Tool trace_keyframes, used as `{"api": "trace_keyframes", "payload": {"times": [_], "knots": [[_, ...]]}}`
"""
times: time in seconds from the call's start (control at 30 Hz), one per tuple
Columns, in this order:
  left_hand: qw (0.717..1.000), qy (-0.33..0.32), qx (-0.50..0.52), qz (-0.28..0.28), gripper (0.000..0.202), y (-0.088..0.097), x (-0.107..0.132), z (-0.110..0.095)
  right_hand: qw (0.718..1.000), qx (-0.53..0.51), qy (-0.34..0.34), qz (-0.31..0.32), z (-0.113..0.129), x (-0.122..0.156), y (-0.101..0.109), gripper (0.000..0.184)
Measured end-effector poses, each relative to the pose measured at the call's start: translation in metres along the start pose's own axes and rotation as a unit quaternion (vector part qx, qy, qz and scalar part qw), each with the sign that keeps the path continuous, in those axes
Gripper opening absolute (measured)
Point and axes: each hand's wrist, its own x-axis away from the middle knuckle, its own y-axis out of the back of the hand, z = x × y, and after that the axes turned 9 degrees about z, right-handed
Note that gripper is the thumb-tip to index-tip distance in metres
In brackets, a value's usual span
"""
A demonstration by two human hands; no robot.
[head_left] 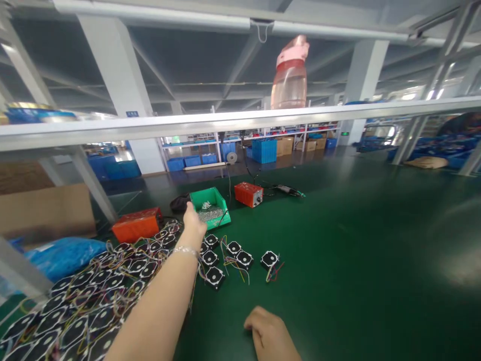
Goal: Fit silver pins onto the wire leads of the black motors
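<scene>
My left hand (193, 220) is stretched forward to the left wall of a green parts bin (224, 216) and closes on that wall, its fingers partly hidden. Small metal screws (210, 214) lie in the bin, with a few paler pieces (206, 205) behind them. My right hand (269, 332) rests on the green tabletop near the front, fingers curled and no object showing in them. Between the hands are several small black fans with wires; a single fan (269, 259) lies apart, and a pair (244, 258) sits nearer the bin.
Many wired fans (101, 296) cover the left of the green table (338, 271). Two orange-red boxes (246, 194) flank the bin, with an electric screwdriver (287, 190) at the right one. A blue plastic bag (63, 255) lies left. Overhead, a shelf (225, 123) holds a pink bottle (290, 80).
</scene>
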Motion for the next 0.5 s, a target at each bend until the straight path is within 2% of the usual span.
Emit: {"api": "trace_keyframes", "payload": {"times": [0.1, 0.2, 0.27, 0.33, 0.37, 0.4, 0.43, 0.47, 0.5], "knots": [[0.997, -0.026, -0.076, 0.023, 0.027, 0.004, 0.034, 0.057, 0.999, 0.007, 0.027, -0.038, 0.005, 0.003, -0.002, 0.03], [0.981, -0.043, -0.157, 0.101, 0.021, 0.016, 0.087, 0.11, 0.993, -0.004, 0.042, -0.108, 0.013, 0.007, 0.004, 0.029], [0.964, -0.061, -0.209, 0.152, 0.021, 0.028, 0.119, 0.136, 0.987, -0.014, 0.035, -0.159, 0.014, 0.009, 0.021, 0.03], [0.942, -0.077, -0.258, 0.201, 0.023, 0.041, 0.143, 0.153, 0.984, 0.006, 0.011, -0.179, 0.003, 0.009, 0.051, 0.03], [0.917, -0.102, -0.304, 0.236, 0.022, 0.047, 0.151, 0.16, 0.984, 0.032, -0.007, -0.176, -0.007, 0.008, 0.07, 0.029], [0.866, -0.152, -0.383, 0.282, 0.02, 0.053, 0.158, 0.165, 0.983, 0.07, -0.048, -0.162, -0.022, 0.004, 0.092, 0.027], [0.805, -0.213, -0.455, 0.315, 0.018, 0.058, 0.163, 0.17, 0.975, 0.12, -0.116, -0.145, -0.04, -0.001, 0.114, 0.025], [0.738, -0.269, -0.514, 0.344, 0.018, 0.062, 0.168, 0.173, 0.967, 0.139, -0.156, -0.143, -0.061, -0.008, 0.136, 0.024], [0.703, -0.296, -0.538, 0.359, 0.018, 0.066, 0.173, 0.177, 0.961, 0.152, -0.183, -0.141, -0.084, -0.017, 0.158, 0.023]]}}
